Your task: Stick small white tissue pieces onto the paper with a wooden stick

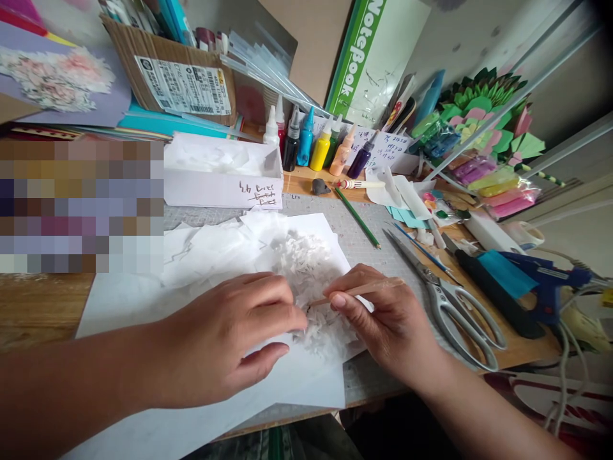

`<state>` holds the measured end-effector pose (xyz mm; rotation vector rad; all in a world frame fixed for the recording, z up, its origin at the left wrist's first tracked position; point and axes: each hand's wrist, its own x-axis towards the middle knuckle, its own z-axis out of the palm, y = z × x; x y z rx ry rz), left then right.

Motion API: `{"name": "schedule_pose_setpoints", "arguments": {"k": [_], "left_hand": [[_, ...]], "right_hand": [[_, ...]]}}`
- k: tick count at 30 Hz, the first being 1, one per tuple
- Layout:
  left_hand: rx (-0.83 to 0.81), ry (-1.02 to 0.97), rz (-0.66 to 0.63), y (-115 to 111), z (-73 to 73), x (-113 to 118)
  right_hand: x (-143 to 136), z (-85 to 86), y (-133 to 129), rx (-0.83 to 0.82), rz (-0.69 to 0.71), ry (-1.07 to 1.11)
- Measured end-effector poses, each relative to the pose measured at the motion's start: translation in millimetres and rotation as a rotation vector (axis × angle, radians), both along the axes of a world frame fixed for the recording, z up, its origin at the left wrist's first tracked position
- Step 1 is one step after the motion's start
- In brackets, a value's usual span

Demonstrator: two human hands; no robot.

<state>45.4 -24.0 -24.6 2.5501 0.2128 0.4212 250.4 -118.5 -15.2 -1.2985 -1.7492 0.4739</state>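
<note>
A fluffy mass of white paper shreds [304, 255] lies on white sheets [306, 383] in front of me. My right hand [378, 313] pinches a thin pale wooden stick [371, 288], whose tip reaches into the shreds. From the left, my left hand [249, 329] touches the edge of the shreds with its fingertips; the thumb is apart from the bent fingers and nothing shows between them. Loose white paper pieces [205, 252] are spread behind my left hand.
Behind the sheets stand a white box [220, 185] and several paint bottles [320, 148]. A green pencil [358, 218], large scissors [445, 300] and a blue glue gun [550, 281] lie to the right. A grey clay lump [320, 186] sits near the bottles.
</note>
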Motion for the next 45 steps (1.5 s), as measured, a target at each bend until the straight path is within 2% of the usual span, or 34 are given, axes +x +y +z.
{"name": "schedule_pose_setpoints", "arguments": {"k": [3, 8, 16, 30, 35, 39, 42, 45], "left_hand": [[-0.003, 0.044, 0.047, 0, -2.2, 1], [0.004, 0.081, 0.046, -1, -3.5, 1], [-0.029, 0.077, 0.004, 1, -2.6, -1], [-0.033, 0.088, 0.004, 2, 0.1, -1], [0.040, 0.067, -0.030, 0, -0.7, -2], [0.070, 0.034, -0.041, 3, 0.8, -2], [0.127, -0.068, 0.073, 21, 7.3, -8], [0.260, -0.096, 0.309, 52, 19.4, -20]], "right_hand": [[-1, 4.7, -2, 0.006, -0.007, 0.026], [-1, 10.4, -6, -0.001, -0.054, 0.072], [1, 7.7, -9, -0.027, 0.080, -0.004], [6, 8.1, -10, -0.029, 0.038, -0.091], [4, 8.4, -9, -0.015, 0.041, -0.027], [4, 8.4, -10, 0.035, 0.049, -0.094], [6, 8.3, -11, 0.041, 0.036, -0.143], [8, 7.8, -13, 0.047, 0.040, -0.148]]}}
